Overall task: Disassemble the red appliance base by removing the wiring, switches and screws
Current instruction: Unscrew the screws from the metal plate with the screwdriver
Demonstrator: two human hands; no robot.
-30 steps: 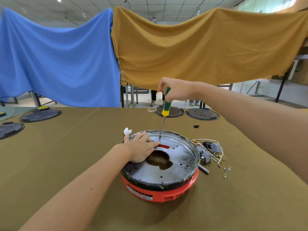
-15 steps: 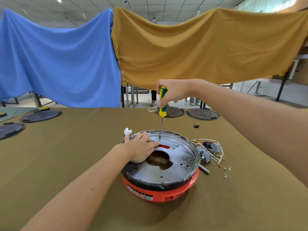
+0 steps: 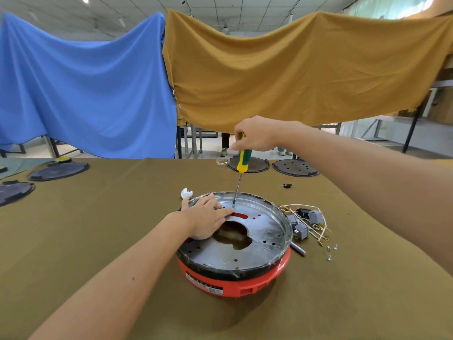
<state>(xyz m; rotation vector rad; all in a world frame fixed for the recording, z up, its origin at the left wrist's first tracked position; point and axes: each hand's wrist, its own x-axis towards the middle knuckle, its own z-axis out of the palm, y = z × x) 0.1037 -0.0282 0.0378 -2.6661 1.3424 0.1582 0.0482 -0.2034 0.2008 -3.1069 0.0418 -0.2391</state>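
The red appliance base [image 3: 245, 285] sits in the middle of the olive table, with a round grey metal plate [image 3: 259, 244] set in its top. My left hand [image 3: 206, 220] rests flat on the plate's far left part, fingers stretched toward the screwdriver tip. My right hand [image 3: 255, 136] grips the top of a green-and-yellow screwdriver [image 3: 242, 160]. It stands nearly upright, its tip on the plate near the far rim. Removed grey switches and cream wires [image 3: 306, 222] lie right of the base. A few small screws [image 3: 329, 251] lie beside them.
A white crumpled bit [image 3: 186, 193] lies behind the base. A small black part [image 3: 287, 185] sits further back right. Dark round plates [image 3: 295, 167] rest along the far edge, more of them at the far left [image 3: 57, 170]. Blue and mustard cloths hang behind the table.
My right hand has turned on the screwdriver handle, and the handle's lean has shifted slightly; the tip stays on the same spot. My left hand has not moved.
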